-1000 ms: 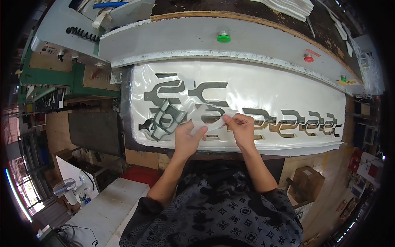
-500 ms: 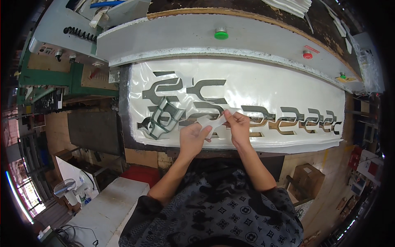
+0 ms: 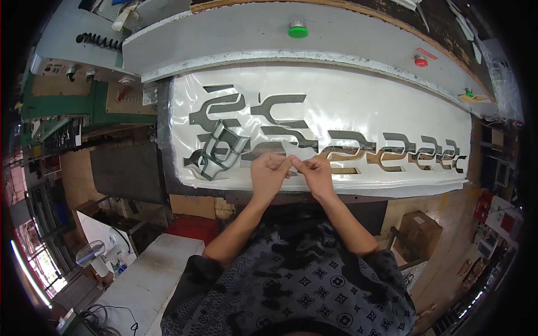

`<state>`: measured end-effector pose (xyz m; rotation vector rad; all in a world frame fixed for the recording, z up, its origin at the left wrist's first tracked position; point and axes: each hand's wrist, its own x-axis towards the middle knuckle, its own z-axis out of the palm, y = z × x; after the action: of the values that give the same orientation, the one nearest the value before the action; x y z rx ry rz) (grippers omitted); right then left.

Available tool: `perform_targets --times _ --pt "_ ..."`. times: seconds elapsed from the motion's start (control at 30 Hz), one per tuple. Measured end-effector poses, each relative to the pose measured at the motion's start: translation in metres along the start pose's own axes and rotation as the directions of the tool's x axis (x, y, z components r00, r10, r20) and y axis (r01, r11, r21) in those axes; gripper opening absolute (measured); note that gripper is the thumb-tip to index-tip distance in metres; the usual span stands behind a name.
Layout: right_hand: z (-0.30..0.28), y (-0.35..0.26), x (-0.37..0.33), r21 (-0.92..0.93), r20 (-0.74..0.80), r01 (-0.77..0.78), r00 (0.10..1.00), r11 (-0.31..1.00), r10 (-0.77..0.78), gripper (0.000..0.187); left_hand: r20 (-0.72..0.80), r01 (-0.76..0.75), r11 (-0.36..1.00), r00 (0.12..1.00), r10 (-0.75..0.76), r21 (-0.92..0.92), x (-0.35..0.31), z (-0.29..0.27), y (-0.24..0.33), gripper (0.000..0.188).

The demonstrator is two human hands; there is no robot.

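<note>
Both my hands meet above the near edge of a white glossy sheet [image 3: 336,101], which has several fork-shaped openings cut through it. My left hand [image 3: 270,173] and my right hand [image 3: 315,173] pinch a small thin white cut piece [image 3: 298,151] between thumbs and fingers. Part of that piece is hidden behind the fingers. Left of my hands, a green metal cutting die [image 3: 223,148] lies tilted on the sheet, over some of the openings.
A grey press beam [image 3: 224,42] spans the far side, with a green button [image 3: 298,30] and a red button [image 3: 421,60]. A grey cabinet top [image 3: 151,274] stands at lower left beside a small fan [image 3: 92,255]. A cardboard box [image 3: 417,235] sits at lower right.
My hands have come closer together, and the thumbs now nearly touch. The white piece has turned and points away from me. The whole view has shifted slightly.
</note>
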<state>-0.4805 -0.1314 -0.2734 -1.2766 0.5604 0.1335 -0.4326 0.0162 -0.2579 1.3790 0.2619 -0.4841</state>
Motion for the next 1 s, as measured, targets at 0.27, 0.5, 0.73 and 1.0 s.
perform_targets --times 0.27,0.5,0.73,1.0 --pt "-0.039 -0.008 -0.011 0.133 -0.022 -0.146 0.988 0.98 0.15 0.02 0.111 -0.504 0.354 0.681 0.723 0.788 0.102 -0.034 0.065 0.024" --pt "-0.038 -0.009 -0.028 0.136 0.146 -0.205 0.972 0.969 0.185 0.02 0.262 -0.321 0.063 0.859 0.441 0.945 0.167 -0.054 0.059 0.024" --pt "-0.046 0.002 -0.02 0.045 0.045 -0.177 0.984 0.983 0.175 0.022 0.326 -0.492 0.183 0.768 0.552 0.851 0.166 -0.071 0.057 0.01" --pt "-0.032 -0.013 -0.009 0.08 0.079 -0.182 0.981 0.98 0.176 0.029 0.352 -0.568 0.12 0.648 0.676 0.815 0.123 -0.057 0.066 0.01"
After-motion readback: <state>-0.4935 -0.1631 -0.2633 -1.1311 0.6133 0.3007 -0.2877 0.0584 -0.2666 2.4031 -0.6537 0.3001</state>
